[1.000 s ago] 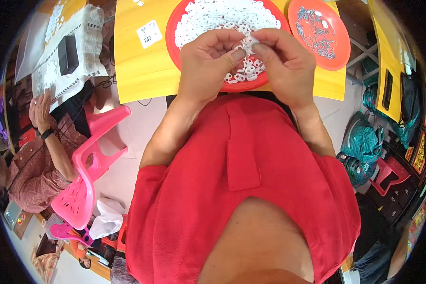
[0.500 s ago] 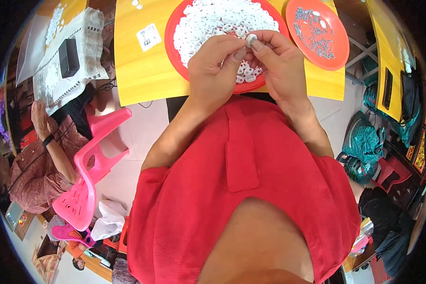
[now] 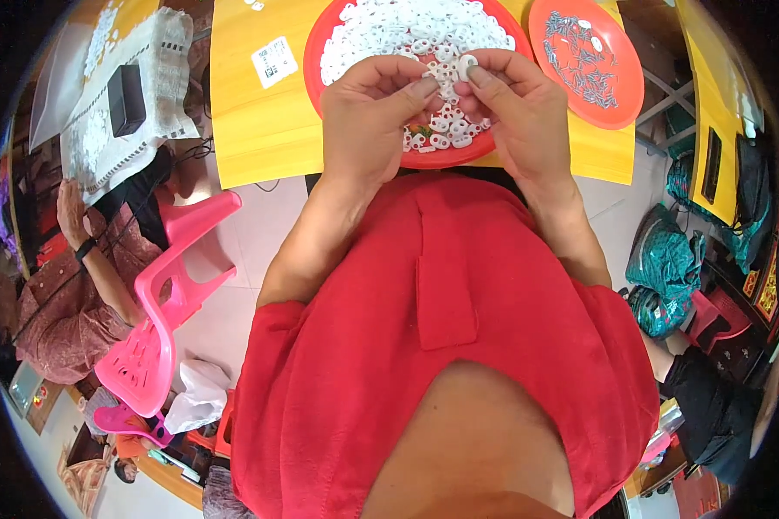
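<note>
small white plastic piece (image 3: 466,67) pinched at my right hand (image 3: 521,117) fingertips, held just above the near half of the big red plate (image 3: 320,43). left hand (image 3: 368,121) fingers closed up against it from the other side, thumb and forefinger tips touching or nearly so; can't tell if they hold a second part. piece looks light, stiff, smooth, likely slippery, so grip on the rim, not the faces. roughly oval; long axis seems to run away from me, flat face toward camera. plate is heaped with the same white pieces (image 3: 407,30). right of the plate: smaller red plate (image 3: 619,108) with thin metal pins (image 3: 580,52). both on yellow worktop (image 3: 251,130). pink chair (image 3: 160,320) left of plate, nearer me.
</note>
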### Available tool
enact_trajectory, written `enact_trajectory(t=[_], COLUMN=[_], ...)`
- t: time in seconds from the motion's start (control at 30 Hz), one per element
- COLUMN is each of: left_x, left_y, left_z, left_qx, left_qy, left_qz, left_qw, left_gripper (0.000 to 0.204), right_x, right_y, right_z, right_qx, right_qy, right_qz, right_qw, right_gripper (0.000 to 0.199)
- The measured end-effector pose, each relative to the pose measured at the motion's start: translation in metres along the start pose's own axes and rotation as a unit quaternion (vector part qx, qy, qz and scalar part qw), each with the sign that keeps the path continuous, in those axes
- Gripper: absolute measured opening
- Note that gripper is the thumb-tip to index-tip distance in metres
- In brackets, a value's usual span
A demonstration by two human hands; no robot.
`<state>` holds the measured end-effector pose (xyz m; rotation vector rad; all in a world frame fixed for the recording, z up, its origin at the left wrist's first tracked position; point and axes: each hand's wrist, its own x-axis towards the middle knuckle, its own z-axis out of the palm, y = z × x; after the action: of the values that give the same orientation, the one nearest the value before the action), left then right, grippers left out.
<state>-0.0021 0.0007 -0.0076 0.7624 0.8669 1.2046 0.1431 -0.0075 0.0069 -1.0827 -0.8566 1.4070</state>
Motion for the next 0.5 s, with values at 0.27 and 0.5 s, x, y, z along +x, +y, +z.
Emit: enact_trajectory(t=[0.27,0.5], left_x=[-0.001,-0.003], left_y=[0.008,0.009], left_z=[0.006,0.008], left_qx=[-0.031,0.005], left_qy=[0.004,-0.007], left_qz=[0.009,0.048], left_qw=[0.999,0.999], left_gripper=[0.014,0.013], right_x=[0.004,0.003], right_y=[-0.006,-0.018], right_z=[-0.007,0.006], right_qx=[-0.206,-0.185], right_qy=[-0.035,-0.056], right_qz=[-0.151,-0.116], right_qw=[0.966,0.974], right_gripper=[0.014,0.011])
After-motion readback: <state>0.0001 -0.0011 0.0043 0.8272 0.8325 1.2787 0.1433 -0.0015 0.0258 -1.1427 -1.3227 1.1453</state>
